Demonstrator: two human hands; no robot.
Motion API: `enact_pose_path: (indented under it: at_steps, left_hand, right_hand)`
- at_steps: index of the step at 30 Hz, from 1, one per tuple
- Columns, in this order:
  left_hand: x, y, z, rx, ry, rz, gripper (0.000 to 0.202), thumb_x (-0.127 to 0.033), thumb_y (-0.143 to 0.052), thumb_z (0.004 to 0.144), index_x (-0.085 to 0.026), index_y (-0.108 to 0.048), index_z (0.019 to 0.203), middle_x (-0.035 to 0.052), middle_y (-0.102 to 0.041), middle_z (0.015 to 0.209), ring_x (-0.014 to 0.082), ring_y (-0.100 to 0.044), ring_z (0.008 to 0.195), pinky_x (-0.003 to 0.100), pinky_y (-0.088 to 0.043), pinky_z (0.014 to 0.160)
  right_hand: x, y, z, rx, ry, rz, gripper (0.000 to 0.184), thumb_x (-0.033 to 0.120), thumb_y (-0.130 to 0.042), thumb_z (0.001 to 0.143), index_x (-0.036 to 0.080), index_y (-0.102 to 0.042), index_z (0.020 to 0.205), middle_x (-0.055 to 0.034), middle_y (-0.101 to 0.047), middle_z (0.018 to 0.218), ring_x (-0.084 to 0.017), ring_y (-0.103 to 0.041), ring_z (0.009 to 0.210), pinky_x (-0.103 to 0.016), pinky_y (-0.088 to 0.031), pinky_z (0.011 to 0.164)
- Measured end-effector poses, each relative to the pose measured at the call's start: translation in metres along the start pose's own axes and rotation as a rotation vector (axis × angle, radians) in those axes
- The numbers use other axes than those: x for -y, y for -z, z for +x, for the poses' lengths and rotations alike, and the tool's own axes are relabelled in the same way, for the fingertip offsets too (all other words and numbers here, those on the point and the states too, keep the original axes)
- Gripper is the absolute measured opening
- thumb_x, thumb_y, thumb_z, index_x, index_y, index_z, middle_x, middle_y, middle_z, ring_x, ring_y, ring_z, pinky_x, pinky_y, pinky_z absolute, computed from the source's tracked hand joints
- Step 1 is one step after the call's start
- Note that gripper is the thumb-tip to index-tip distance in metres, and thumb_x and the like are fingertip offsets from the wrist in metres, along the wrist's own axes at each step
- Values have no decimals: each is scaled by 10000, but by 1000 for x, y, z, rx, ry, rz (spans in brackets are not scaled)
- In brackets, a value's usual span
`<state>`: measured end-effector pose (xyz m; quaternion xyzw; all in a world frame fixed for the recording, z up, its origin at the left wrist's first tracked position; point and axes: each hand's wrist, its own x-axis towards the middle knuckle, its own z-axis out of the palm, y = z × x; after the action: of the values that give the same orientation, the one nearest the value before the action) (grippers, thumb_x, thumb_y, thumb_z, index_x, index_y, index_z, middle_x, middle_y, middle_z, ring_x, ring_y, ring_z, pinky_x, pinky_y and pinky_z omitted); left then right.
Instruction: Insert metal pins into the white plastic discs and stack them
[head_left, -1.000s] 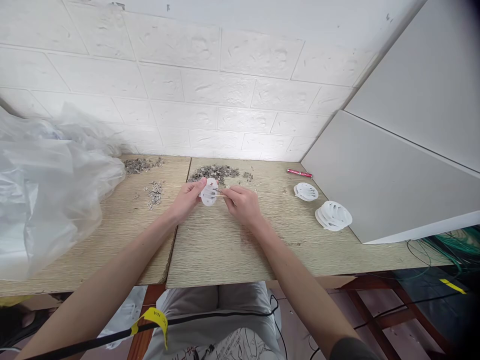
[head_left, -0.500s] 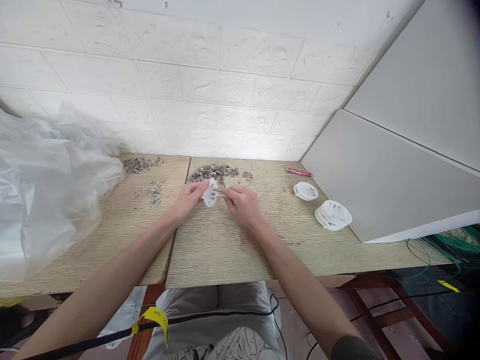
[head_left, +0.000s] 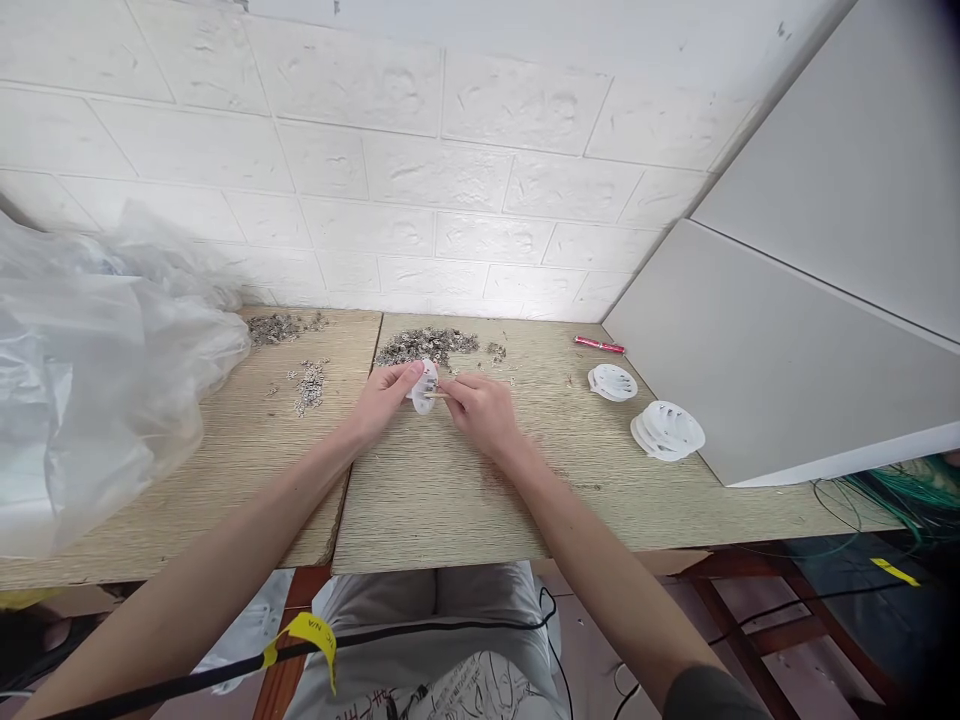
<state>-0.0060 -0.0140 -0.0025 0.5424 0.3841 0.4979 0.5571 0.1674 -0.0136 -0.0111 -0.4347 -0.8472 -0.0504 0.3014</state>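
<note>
A: Where are you holding the disc (head_left: 424, 396)?

B: You are holding it tilted above the table (head_left: 450, 500), just your side of the metal pile (head_left: 435, 344); your left hand (head_left: 384, 398) is pinching its rim, thumb showing.

A: And your right hand (head_left: 481, 410)?

B: It is pinching a thin stick (head_left: 436, 395), pointing at the disc; contact I am not making out; a small stack (head_left: 613, 382) and a tall stack (head_left: 667, 430) are standing to your right; a red pen (head_left: 599, 345) is lying beyond.
</note>
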Motion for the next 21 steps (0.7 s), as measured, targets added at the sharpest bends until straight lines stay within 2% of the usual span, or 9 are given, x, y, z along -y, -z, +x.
enact_pose_path:
  at_steps: [5, 11, 21]
  left_hand:
    - [-4, -1, 0, 8, 16, -76, 533, -625, -662, 730, -141, -737, 939, 81, -689, 827, 175, -598, 751, 296, -496, 728]
    - [-8, 0, -2, 41, 6, -19, 557, -617, -594, 798, -127, -710, 1037, 99, -691, 907, 186, -604, 815, 317, -496, 773]
    - [-6, 1, -1, 43, -2, 59, 561, -626, -576, 799, -130, -717, 1022, 75, -670, 842, 168, -581, 768, 296, -487, 730]
  right_hand:
    - [-1, 2, 2, -39, -21, 27, 260, 197, -472, 941, 189, -729, 897, -47, -640, 708, -134, -515, 642, -251, -260, 576]
    - [-5, 6, 1, -94, -22, 32, 257, 192, -478, 941, 176, -730, 896, -41, -650, 715, -123, -509, 623, -239, -279, 561]
    - [-5, 4, 0, -87, -21, -1, 250, 190, -488, 938, 184, -730, 873, -33, -640, 698, -125, -501, 621, -248, -270, 556]
